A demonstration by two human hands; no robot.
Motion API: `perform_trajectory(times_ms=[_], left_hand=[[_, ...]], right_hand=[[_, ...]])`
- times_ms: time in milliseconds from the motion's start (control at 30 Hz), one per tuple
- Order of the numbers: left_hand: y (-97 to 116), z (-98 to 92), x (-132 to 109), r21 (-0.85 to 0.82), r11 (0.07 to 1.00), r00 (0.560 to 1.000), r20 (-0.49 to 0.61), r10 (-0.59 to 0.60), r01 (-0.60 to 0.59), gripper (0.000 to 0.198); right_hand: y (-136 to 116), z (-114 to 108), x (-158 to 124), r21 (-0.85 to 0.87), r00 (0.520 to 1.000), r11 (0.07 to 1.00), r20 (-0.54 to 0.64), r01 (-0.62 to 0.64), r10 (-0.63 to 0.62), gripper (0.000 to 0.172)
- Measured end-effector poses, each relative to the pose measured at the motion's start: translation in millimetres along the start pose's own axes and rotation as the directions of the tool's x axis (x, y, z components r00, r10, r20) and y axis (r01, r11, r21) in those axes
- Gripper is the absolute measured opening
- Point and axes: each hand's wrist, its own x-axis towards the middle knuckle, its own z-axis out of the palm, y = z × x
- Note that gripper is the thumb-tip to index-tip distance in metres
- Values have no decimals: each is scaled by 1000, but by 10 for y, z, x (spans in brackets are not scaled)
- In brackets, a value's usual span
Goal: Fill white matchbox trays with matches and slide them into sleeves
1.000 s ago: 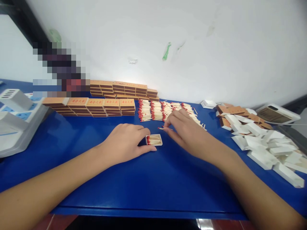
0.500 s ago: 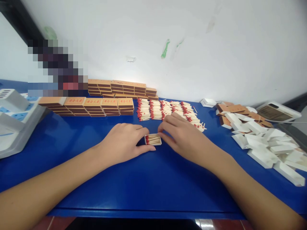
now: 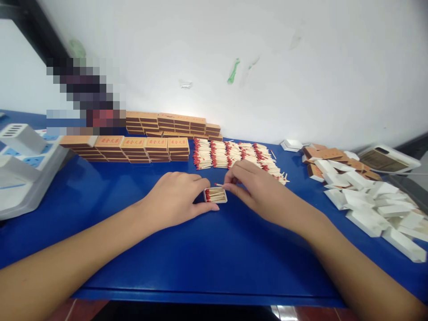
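A small white matchbox tray [image 3: 223,201] lies on the blue table, holding red-headed matches [image 3: 216,195]. My left hand [image 3: 179,194] grips its left end between thumb and fingers. Just right of the tray, my right hand [image 3: 245,180] pinches a single match [image 3: 219,184], its red head pointing left above the tray's far edge. Beyond my hands, loose matches [image 3: 219,154] lie in several rows, their red heads mostly to the left.
Stacked matchboxes [image 3: 133,149] stand at the left, with more stacks [image 3: 182,125] against the wall. White trays [image 3: 366,214] and orange sleeves [image 3: 326,154] are heaped on the right, by a phone [image 3: 388,158]. A power strip [image 3: 36,178] sits at far left.
A match now shows in my right fingertips, where none was visible before. My left hand keeps its hold on the tray. The view has shifted slightly.
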Motion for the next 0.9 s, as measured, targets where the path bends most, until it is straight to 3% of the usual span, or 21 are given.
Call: perform_trajectory(times_ms=[100,200,433,567,667,767,900], left_hand=[[1,-1,-3,17,1000,1000,-7,7,-6,44],[2,-1,-4,17,1000,1000,-17,13,-13,45],[5,-2,0,17,1000,1000,20,8,-8,46],[3,9,3,12,1000,1000,13,-7,7,46],[-2,12,-2,5,1000,1000,13,-5,5,46],[-6,15,-8,-1,1000,1000,17,-3,3,46],[-8,23,-4,-7,1000,1000,4,-1,1,46]], right_hand=[[-120,35,14,-53,997,996,23,74,-73,14],[-108,61,7,-84,997,994,41,71,-67,14],[-36,-1,-32,57,997,998,81,7,-12,14],[184,-210,-44,19,999,1000,-49,-12,13,18],[483,-402,-101,-151,982,977,-143,-148,126,20],[711,-526,-191,-168,967,953,-11,-254,256,19],[791,-612,-304,-130,914,921,135,-366,382,21]])
